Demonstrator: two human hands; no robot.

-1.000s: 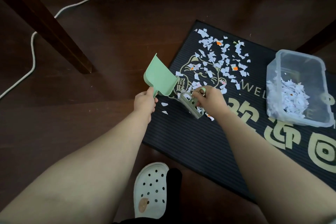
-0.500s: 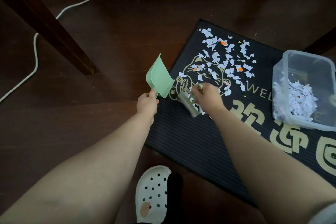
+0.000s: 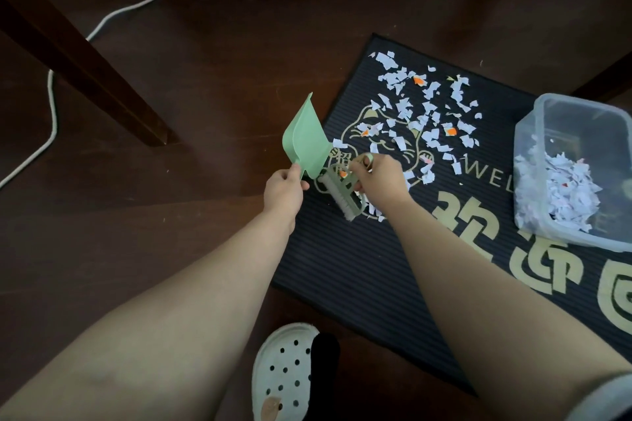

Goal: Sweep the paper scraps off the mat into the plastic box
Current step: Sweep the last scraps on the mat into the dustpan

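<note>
We see the left hand (image 3: 284, 190) just left of the frame's centre, fingers and thumb curled round the short handle of a green dustpan (image 3: 306, 140), whose scoop tilts up over the left edge of the mat (image 3: 376, 267). Just right of it, the right hand (image 3: 379, 181) grips a small green brush (image 3: 342, 193), fingers wrapped round its handle. The pale bristles face the dustpan, low over the mat and close to the pan's lip; we cannot tell whether they touch it. Most of the paper scraps (image 3: 427, 113), white with a few orange, lie spread over the cat drawing in the mat's upper part, right of centre, and a few sit beside and under the right hand. The plastic box (image 3: 525, 154) stands on the mat at the right edge of the frame, clear, open-topped and partly filled with scraps. Around them we note a dark wooden floor (image 3: 205, 79), a white cable (image 3: 51, 113) at the upper left, a dark furniture leg (image 3: 85, 58) beside it, and a white holed clog (image 3: 284, 372) at the bottom centre
</note>
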